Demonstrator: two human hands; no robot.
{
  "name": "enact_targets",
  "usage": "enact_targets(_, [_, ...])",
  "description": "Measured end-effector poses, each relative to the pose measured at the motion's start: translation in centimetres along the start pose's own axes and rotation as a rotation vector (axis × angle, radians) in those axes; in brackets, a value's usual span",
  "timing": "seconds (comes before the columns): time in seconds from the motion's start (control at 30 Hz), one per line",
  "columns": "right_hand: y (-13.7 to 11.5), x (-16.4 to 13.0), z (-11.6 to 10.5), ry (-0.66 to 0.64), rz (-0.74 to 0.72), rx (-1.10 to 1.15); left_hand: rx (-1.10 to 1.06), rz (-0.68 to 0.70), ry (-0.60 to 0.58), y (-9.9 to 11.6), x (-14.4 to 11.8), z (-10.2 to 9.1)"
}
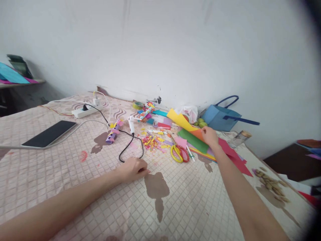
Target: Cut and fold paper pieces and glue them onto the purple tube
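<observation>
My right hand [210, 136] pinches the edge of an orange paper sheet [198, 134] on a pile of coloured paper. A yellow paper sheet [180, 120] curls up beside its fingers, and a green sheet [194, 141] lies just below. Red paper [233, 155] sticks out to the right, under my right wrist. My left hand [134, 169] rests on the tablecloth with its fingers curled in and nothing visible in them. Close in front of it runs the black cord of a white glue gun [131, 125]. Scissors [177, 154] with yellow and red handles lie between the hands.
Paper scraps [152, 142] are strewn mid-table. A purple paper roll figure [112, 133], a tablet [50, 133] and a power strip [86, 110] with cords lie on the left. On the right are a blue bag [220, 117], a glass jar [239, 139] and peanuts [271, 184].
</observation>
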State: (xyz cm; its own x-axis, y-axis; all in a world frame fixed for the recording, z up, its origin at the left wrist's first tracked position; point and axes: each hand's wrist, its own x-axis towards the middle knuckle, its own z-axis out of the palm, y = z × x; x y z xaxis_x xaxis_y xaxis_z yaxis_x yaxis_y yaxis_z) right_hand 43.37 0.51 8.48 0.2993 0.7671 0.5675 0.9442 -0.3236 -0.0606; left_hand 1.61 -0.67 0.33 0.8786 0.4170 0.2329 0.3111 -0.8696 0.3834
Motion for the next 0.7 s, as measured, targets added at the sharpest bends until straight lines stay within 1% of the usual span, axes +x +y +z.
enact_targets(0.1, [-1.8, 0.1, -1.6, 0.051, -0.007, 0.035, -0.012, -0.004, 0.0, -0.1, 0.0, 0.1])
enact_targets(0.17, [-4.0, -1.1, -2.7, 0.09, -0.016, 0.054, -0.03, -0.009, 0.009, -0.1, 0.0, 0.1])
enact_targets(0.23, [-6.9, -3.5, -3.6, 0.127, -0.078, 0.111, -0.062, -0.028, 0.027, -0.1, 0.0, 0.1])
enact_targets(0.33, [-11.9, -9.1, -4.2, 0.111, -0.217, 0.218, -0.186, -0.105, 0.085, 0.4, 0.1, -0.2])
enact_targets(0.37, [-13.5, -11.2, -4.1, 0.079, -0.281, 0.25, -0.264, -0.144, 0.113, 0.6, 0.2, -0.4])
enact_targets(0.43, [-16.4, -15.1, -3.8, -0.018, -0.435, 0.317, -0.495, -0.236, 0.157, 1.1, 0.2, -0.7])
enact_targets(0.5, [-18.5, -18.1, -3.4, -0.101, -0.554, 0.372, -0.726, -0.322, 0.179, 1.1, 0.3, -0.9])
enact_targets(0.53, [-19.3, -19.1, -3.3, -0.143, -0.596, 0.403, -0.798, -0.35, 0.186, 1.0, 0.3, -0.8])
enact_targets(0.57, [-19.8, -19.8, -3.3, -0.191, -0.642, 0.441, -0.823, -0.361, 0.199, 0.7, 0.4, -0.6])
enact_targets(0.63, [-20.2, -20.1, -3.4, -0.281, -0.71, 0.54, -0.772, -0.343, 0.227, -0.2, 0.4, 0.0])
enact_targets(0.67, [-20.0, -19.8, -3.5, -0.305, -0.706, 0.595, -0.757, -0.333, 0.23, -0.7, 0.5, 0.3])
enact_targets(0.7, [-19.5, -19.2, -3.6, -0.31, -0.667, 0.647, -0.768, -0.333, 0.236, -1.2, 0.5, 0.6])
